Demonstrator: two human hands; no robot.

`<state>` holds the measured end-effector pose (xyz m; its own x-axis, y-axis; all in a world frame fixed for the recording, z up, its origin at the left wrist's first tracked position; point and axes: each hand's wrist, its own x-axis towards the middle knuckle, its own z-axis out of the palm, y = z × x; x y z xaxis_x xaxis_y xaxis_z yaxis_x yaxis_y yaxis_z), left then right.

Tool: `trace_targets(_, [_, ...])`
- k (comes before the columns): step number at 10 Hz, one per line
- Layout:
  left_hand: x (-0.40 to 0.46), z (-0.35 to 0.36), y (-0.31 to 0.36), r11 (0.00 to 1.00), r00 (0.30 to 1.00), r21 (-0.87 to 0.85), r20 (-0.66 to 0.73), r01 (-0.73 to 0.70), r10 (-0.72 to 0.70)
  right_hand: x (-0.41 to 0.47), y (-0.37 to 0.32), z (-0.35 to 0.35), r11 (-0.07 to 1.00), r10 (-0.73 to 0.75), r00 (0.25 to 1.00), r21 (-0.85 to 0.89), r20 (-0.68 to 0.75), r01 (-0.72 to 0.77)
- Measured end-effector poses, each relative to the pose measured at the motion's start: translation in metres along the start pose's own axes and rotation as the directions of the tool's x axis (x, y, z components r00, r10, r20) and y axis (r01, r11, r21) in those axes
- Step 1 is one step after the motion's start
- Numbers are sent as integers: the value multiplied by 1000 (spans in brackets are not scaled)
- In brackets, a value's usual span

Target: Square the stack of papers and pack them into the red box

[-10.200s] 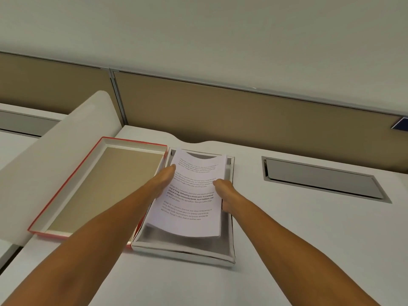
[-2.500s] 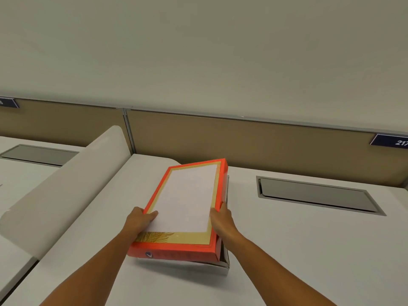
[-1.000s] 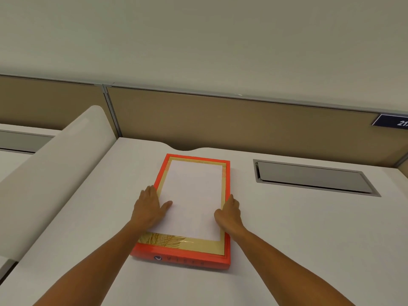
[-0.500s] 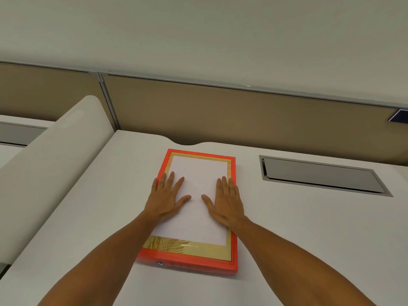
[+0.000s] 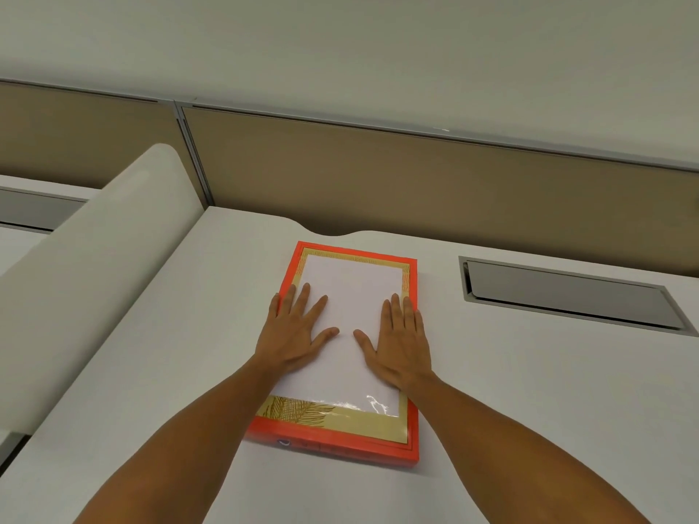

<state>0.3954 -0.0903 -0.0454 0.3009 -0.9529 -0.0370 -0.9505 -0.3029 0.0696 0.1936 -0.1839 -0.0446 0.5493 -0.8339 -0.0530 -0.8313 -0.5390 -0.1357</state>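
Observation:
The red box [image 5: 333,446] lies closed on the white desk, its lid showing a white panel framed in gold with a leaf print. The papers are inside and hidden. My left hand [image 5: 295,334] rests flat on the left side of the lid, fingers spread. On the right side of the lid my right hand [image 5: 401,344] lies flat too, fingers together and thumb out. Neither hand holds anything.
The white desk [image 5: 529,391] stretches to the right, with a recessed grey cable hatch [image 5: 567,295] at its back. A rounded white divider [image 5: 75,281] slopes along the left. Tan partition panels [image 5: 416,183] stand behind the desk.
The papers went into the tray, then the red lid was set down over it. My hands moved from gripping the lid's sides to lying flat on top; little differs from half a second ago.

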Motion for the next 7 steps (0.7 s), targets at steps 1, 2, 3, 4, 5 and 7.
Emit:
trace_targets(1, [1,2,0,1000,1000,13,5,-5,5,0,-1,-1,1000,0,1000,-8,3,0])
trace_targets(2, [3,4,-2,1000,1000,8,-5,-14,14,0,-2,-4,1000,5,1000,-5,18,-4])
trace_targets(3, [2,3,-2,1000,1000,9,21,-21,21,-1,-1,-7,1000,0,999,-3,38,1])
trace_targets(4, [2,0,1,1000,999,16,35,-18,17,-2,-1,-9,1000,-11,998,-6,56,12])
trace_targets(5, [-1,-8,6,999,997,41,81,-2,-1,-4,2,-12,1000,-18,995,-17,96,19])
trace_targets(7, [-12,-31,23,1000,994,15,106,20,-22,-20,-3,-23,984,68,988,152,140,-90])
